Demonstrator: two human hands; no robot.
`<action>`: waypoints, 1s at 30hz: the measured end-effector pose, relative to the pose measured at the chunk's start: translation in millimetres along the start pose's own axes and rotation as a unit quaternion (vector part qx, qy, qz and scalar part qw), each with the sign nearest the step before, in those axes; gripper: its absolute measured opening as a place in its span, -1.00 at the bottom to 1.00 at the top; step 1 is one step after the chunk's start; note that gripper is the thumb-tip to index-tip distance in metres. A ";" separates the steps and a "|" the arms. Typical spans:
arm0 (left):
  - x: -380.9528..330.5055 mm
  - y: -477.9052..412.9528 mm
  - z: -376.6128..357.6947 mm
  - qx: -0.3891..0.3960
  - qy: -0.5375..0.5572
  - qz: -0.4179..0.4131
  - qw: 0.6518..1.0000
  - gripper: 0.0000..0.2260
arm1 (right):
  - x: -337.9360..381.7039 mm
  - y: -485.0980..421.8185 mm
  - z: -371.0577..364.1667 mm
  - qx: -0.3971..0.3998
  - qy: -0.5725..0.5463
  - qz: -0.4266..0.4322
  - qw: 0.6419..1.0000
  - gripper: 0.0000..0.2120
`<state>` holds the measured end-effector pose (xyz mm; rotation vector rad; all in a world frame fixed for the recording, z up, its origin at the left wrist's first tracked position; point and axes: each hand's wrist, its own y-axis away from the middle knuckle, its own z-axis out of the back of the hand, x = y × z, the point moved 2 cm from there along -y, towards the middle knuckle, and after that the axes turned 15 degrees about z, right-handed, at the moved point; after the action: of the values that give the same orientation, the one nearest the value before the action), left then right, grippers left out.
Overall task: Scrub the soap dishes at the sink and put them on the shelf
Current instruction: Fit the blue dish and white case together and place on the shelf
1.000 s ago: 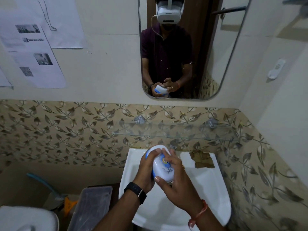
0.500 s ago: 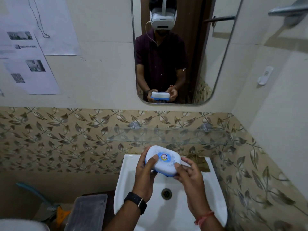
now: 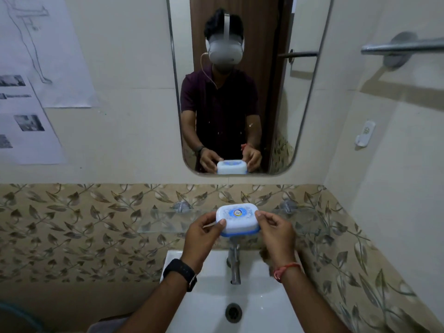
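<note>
Soap dish (image 3: 236, 219), lidded, white on blue base: at glass shelf (image 3: 163, 221), placement pending.
Left hand (image 3: 204, 233) and right hand (image 3: 276, 233) pinch its ends; contact with shelf unclear; sink (image 3: 204, 308) below.

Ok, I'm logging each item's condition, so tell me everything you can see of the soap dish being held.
The soap dish is a closed, rounded-rectangle case that looks like plastic: a white domed lid with a round blue and yellow sticker on top, over a blue base showing as a rim beneath. It is held about level, lid up, in front of the glass shelf, above the tap. The left hand pinches its left end, the right hand its right. Whether it rests on the shelf is unclear. The mirror reflects it.
</note>
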<state>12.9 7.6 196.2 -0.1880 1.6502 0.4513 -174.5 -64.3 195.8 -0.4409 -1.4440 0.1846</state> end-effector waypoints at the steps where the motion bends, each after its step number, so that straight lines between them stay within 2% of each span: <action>1: -5.8 -11.0 -3.3 -0.013 -0.017 -0.002 1.000 -0.76 | 0.5 -10.2 -7.4 0.009 0.025 0.006 1.000 -0.85; 4: -17.8 -40.1 -10.3 -0.040 -0.077 -0.016 0.996 -0.76 | -3.9 -34.5 -25.5 0.063 0.054 0.003 0.997 -0.74; 8: -15.3 -68.7 -14.6 -0.052 -0.174 -0.031 0.983 -0.75 | -21.5 -48.9 -36.0 0.133 0.109 0.001 0.985 -0.71; 12: -5.8 -86.9 -18.1 -0.075 -0.231 -0.039 0.969 -0.74 | -42.7 -51.0 -42.8 0.137 0.148 -0.010 0.979 -0.71; 19: 1.4 -100.8 -23.1 -0.104 -0.301 -0.061 0.946 -0.72 | -57.3 -55.2 -52.7 0.145 0.140 -0.005 0.979 -0.69; 26: 4.6 -100.7 -26.2 -0.112 -0.320 -0.057 0.939 -0.72 | -58.2 -53.2 -51.3 0.157 0.131 -0.002 0.979 -0.68; 30: 2.0 -92.7 -27.5 -0.124 -0.296 -0.053 0.946 -0.76 | -52.5 -49.6 -47.9 0.142 0.124 -0.005 0.982 -0.69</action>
<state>22.7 -87.2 179.3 -0.2943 0.9862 0.5679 -141.2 -138.0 164.6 -0.2130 -1.1540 0.3127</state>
